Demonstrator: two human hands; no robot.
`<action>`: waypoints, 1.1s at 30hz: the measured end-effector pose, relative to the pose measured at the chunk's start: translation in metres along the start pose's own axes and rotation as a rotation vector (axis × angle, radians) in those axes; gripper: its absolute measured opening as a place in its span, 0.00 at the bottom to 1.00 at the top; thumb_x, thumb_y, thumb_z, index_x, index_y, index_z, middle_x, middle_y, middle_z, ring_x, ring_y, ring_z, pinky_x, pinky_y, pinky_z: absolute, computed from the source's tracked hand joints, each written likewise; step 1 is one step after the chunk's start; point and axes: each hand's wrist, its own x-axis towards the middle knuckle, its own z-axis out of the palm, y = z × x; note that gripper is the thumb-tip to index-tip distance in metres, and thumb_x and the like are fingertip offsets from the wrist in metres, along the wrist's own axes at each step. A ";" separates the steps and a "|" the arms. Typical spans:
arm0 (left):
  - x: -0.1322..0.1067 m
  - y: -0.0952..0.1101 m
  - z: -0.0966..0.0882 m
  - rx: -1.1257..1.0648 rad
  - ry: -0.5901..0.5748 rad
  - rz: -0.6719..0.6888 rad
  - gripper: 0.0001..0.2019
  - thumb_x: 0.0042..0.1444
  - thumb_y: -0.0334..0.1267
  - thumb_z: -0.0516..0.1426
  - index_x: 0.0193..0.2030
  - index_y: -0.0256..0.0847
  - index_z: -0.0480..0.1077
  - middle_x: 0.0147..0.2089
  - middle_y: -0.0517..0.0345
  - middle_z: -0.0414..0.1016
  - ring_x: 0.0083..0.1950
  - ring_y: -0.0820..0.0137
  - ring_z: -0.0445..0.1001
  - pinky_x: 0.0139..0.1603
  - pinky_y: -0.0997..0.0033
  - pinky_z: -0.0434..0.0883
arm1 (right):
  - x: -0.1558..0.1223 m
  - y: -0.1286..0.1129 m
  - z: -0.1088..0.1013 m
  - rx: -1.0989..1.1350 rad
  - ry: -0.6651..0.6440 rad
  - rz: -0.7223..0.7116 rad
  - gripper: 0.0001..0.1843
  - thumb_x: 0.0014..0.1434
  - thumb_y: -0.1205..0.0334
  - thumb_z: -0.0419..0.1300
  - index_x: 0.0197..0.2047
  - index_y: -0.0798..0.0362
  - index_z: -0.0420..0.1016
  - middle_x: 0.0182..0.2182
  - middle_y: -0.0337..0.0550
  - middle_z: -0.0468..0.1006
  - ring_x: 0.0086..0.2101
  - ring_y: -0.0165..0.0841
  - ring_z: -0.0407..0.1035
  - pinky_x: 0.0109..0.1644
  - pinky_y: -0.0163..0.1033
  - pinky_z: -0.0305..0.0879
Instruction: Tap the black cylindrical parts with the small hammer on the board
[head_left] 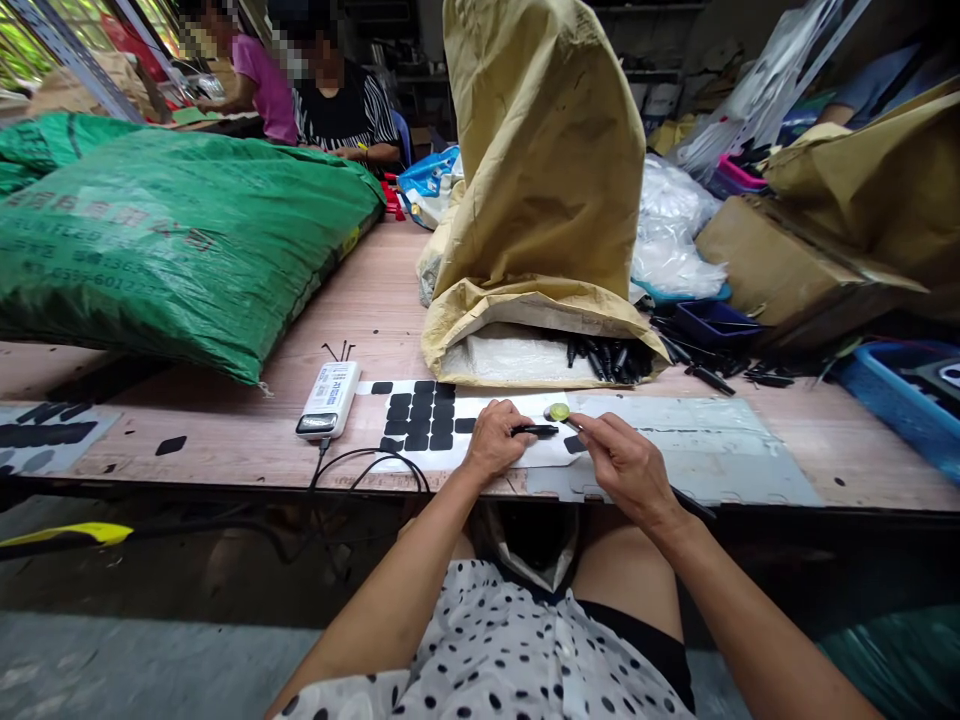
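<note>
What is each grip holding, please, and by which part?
Left grip: a black piece, by its left end. Right grip: a thin tool, behind its round yellowish tip.

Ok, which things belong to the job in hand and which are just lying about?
Likely the job:
black part in the left hand
round yellow-green piece in the right hand
black patches
black parts in the brown sack

Likely lying about:
green sack
white device
blue basket

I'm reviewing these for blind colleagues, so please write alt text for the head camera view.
A person's left hand holds a slim black piece; the right hand holds a small item with a round yellow-green end. On the worktable are a white sheet bearing black patches and, beyond, an open tan sack.
</note>
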 end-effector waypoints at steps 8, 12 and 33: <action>0.000 0.002 -0.001 0.000 -0.009 -0.013 0.08 0.51 0.32 0.69 0.39 0.45 0.83 0.38 0.58 0.77 0.45 0.63 0.71 0.49 0.62 0.68 | 0.000 0.014 -0.005 0.021 -0.023 0.069 0.18 0.71 0.60 0.53 0.58 0.44 0.78 0.41 0.42 0.81 0.42 0.34 0.76 0.46 0.38 0.70; 0.000 0.004 -0.004 0.012 -0.046 -0.015 0.08 0.51 0.33 0.69 0.39 0.44 0.81 0.39 0.59 0.78 0.46 0.62 0.71 0.50 0.61 0.67 | 0.017 0.045 -0.006 -0.005 0.080 0.141 0.17 0.68 0.58 0.56 0.56 0.44 0.80 0.44 0.43 0.82 0.46 0.38 0.75 0.51 0.42 0.70; -0.010 0.027 -0.021 0.048 -0.134 0.080 0.07 0.54 0.35 0.67 0.40 0.43 0.79 0.41 0.56 0.79 0.48 0.61 0.71 0.53 0.60 0.66 | 0.019 0.101 0.021 -0.369 0.100 0.130 0.17 0.67 0.59 0.54 0.54 0.49 0.79 0.39 0.46 0.75 0.40 0.39 0.65 0.44 0.42 0.58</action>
